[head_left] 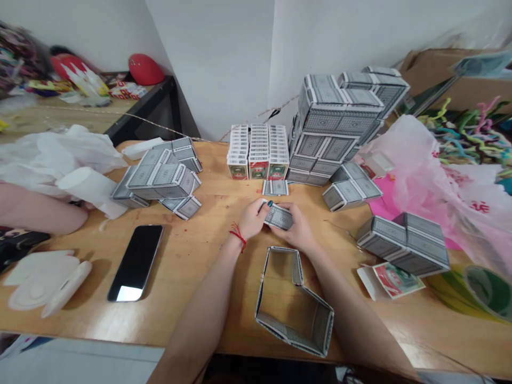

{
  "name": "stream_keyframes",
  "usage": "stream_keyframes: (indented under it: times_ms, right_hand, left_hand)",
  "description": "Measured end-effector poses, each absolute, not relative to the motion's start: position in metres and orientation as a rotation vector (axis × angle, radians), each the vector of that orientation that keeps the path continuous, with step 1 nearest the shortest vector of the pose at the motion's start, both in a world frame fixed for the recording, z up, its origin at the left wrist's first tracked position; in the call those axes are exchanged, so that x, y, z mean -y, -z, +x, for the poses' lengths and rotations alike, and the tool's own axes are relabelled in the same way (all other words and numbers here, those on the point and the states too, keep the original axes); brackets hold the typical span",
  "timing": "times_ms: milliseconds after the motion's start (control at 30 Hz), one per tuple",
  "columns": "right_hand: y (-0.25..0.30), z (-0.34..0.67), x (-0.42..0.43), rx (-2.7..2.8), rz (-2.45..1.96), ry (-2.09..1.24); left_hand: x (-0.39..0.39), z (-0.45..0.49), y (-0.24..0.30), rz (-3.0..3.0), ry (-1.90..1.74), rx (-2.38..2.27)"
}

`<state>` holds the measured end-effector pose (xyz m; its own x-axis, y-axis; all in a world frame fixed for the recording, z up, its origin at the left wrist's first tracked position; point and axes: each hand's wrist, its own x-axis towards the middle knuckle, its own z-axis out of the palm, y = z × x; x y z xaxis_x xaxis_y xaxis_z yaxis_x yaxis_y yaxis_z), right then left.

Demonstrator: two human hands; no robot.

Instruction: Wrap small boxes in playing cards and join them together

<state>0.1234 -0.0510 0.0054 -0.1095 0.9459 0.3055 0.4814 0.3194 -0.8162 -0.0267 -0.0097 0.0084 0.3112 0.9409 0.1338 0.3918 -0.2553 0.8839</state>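
Note:
My left hand and my right hand meet over the middle of the table, both closed around grey-backed playing cards. The left thumb, with a dark teal nail, lies on the cards' upper left end; my right fingers wrap the other end. How many cards are held cannot be made out. Just beyond the hands lie more playing cards, flat on the wood. Between my forearms stands an open, bent frame made of joined cards. Three rows of card boxes stand at the back.
Tall stacked card blocks rise at the back right, with smaller blocks nearer. Another card stack stands left. A phone, an opened card box, green-yellow tape and a pink plastic bag lie around.

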Motion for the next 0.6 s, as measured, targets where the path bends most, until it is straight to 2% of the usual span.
stream_keyframes:
  times_ms: [600]
  right_hand:
    - [0.0013, 0.1286, 0.0428, 1.337, -1.231, -1.078]
  left_hand:
    - [0.0141, -0.0237, -0.0105, 1.874, -0.817, -1.259]
